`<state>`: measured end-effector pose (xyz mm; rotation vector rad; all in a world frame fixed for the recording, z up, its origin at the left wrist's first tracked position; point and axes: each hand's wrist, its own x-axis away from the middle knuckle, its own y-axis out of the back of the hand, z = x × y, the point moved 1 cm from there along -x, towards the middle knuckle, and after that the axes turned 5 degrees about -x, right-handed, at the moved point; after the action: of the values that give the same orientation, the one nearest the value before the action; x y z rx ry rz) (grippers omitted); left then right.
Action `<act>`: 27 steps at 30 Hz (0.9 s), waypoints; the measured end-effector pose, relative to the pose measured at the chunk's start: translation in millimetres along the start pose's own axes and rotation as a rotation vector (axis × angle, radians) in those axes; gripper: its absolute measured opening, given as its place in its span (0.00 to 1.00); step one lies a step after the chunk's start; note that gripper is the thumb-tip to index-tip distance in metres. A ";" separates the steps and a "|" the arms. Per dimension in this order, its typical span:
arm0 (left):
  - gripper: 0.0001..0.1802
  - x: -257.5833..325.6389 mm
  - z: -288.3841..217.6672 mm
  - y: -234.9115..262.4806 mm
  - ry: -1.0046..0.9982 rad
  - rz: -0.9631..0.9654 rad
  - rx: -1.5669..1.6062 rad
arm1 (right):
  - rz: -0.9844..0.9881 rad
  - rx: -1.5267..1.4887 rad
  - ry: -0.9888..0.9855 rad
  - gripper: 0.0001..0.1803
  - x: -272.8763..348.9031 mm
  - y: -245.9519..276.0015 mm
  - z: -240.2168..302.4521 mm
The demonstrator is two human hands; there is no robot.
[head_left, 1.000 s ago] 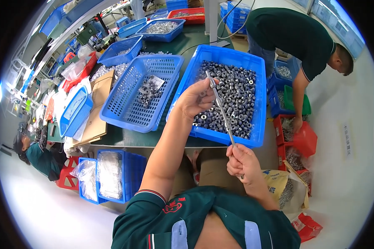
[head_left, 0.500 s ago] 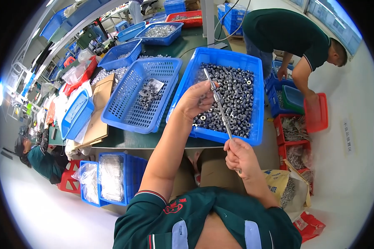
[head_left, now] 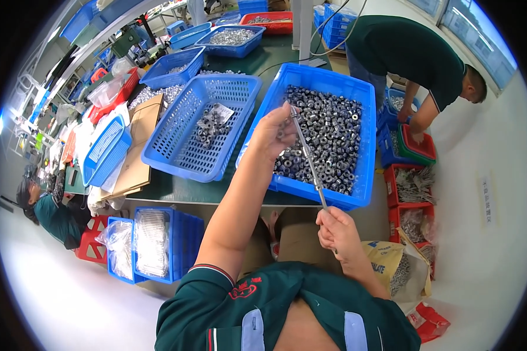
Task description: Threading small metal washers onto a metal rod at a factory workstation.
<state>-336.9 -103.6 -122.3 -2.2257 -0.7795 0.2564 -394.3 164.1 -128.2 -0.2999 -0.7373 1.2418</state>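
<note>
My right hand is closed around the lower part of a thin metal rod, which slants up and to the left over the blue bin. Metal collars sit on the rod around its middle. At the rod's upper end my left hand has its fingers curled, with a shiny metal collar at the fingertips. Its palm is partly hidden, and small metal pieces seem to lie in it. Beneath both hands, the bin holds a heap of small dark and silver metal collars.
Left of the bin, a blue perforated basket holds some collars and a label. Cardboard and more baskets lie farther left. At right a co-worker bends over a red tray above stacked bins. Blue crates stand below the table edge.
My left fingers have moved to the rod's upper tip, which stuck out above them before. The co-worker has lowered the red tray onto the stack.
</note>
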 end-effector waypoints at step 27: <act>0.22 -1.8 -1.5 2.5 0.095 0.011 0.388 | -0.029 0.060 -0.004 0.11 13.4 16.1 3.1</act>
<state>-336.6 -106.9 -123.1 -1.8623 -0.6082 0.2788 -406.6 181.1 -130.7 -0.2369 -0.7044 1.2354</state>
